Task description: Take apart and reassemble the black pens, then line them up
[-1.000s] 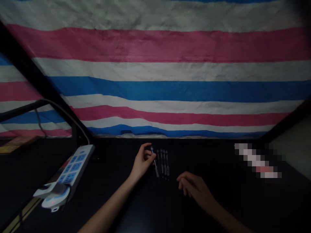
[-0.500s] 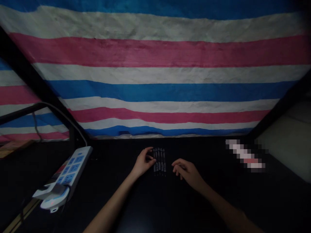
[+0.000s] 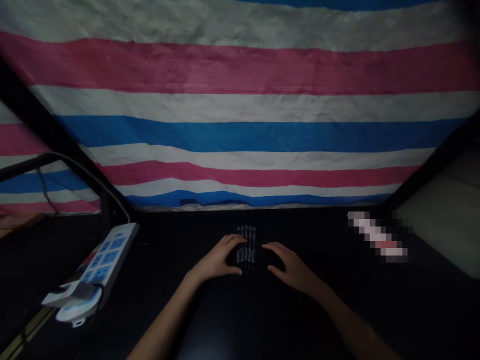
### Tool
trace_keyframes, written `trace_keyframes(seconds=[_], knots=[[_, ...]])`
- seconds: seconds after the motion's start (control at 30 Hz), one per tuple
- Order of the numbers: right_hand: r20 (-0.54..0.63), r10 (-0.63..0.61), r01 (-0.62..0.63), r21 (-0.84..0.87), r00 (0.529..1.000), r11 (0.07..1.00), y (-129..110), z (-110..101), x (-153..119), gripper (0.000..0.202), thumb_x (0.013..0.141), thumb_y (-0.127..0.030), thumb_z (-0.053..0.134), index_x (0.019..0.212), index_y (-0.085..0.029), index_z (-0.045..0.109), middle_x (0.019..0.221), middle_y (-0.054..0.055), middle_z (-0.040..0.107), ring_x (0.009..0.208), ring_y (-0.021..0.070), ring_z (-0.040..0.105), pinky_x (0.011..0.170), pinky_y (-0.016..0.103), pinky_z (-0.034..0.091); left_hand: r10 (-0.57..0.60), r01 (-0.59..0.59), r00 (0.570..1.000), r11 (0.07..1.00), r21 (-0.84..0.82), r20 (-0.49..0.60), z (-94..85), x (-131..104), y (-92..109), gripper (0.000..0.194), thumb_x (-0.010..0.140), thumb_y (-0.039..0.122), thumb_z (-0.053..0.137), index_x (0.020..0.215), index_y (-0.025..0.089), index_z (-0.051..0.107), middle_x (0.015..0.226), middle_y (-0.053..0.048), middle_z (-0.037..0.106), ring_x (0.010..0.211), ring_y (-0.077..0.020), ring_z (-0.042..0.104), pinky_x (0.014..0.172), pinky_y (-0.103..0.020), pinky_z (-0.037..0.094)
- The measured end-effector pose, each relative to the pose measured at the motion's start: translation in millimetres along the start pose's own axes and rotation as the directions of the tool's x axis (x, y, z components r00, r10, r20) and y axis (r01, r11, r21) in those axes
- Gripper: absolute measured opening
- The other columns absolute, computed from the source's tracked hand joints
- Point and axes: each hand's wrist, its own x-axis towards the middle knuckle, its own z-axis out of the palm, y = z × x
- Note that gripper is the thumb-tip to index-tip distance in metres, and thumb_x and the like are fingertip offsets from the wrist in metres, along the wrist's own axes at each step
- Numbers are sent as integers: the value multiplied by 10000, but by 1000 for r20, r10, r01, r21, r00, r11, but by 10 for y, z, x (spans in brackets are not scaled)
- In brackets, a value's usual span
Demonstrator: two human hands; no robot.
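Observation:
Several slim, dark, partly see-through pens [image 3: 248,255] lie side by side in a row on the black table, pointing away from me. My left hand [image 3: 217,257] is at their left, thumb and fingers spread apart. Its fingertips reach over the leftmost pens, and whether they touch is too dark to tell. On the other side, my right hand [image 3: 294,267] is open in a C-shape, a small gap away from the row, with nothing in it.
A white power strip [image 3: 120,235] with blue sockets and a plugged-in adapter [image 3: 71,295] lies at the left. A blurred pale and red item [image 3: 375,235] is at the far right. Behind the black table [image 3: 232,320] hangs a striped sheet [image 3: 262,135].
My left hand has spread its thumb away from the fingers, which now reach over the pens. The right hand has opened from loosely curled fingers. The view has tilted slightly down.

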Motion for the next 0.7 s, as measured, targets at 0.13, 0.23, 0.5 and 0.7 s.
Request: trace_keyframes(seconds=[0.13,0.23,0.5,0.7], knots=[[29,10,-9,-47,1000,999,35,-15,-2,537,797,-135,563,1309,-264,461,1318,62,497,1195,206,493,1036,402,395,7,-8,1000,998,56,10,59,36,57,718,668,351,786,1306,267,468,1339,-120,469,1240,-298,445,1044,-496,354],[42,24,-21,-69,999,997,54,-20,-9,535,803,-150,573,1313,-261,456,1325,64,487,1206,204,481,1047,400,385,18,-18,1000,995,96,5,138,79,81,666,691,349,768,1287,256,484,1334,-123,478,1236,-294,456,1043,-499,356],[62,16,-11,-89,998,996,144,-86,-22,592,774,-193,646,1328,-262,448,1323,72,478,1219,224,466,1058,420,376,90,-79,995,980,185,-52,351,163,176,508,752,405,711,1191,219,535,1215,-108,563,1102,-272,538,949,-446,453],[70,1,6,-89,998,996,210,-108,-12,607,732,-244,714,1296,-225,491,1331,96,474,1235,249,457,1066,430,369,106,-90,992,975,202,-71,434,182,236,448,768,366,705,1156,213,544,1149,-88,589,1047,-265,560,908,-425,479]])
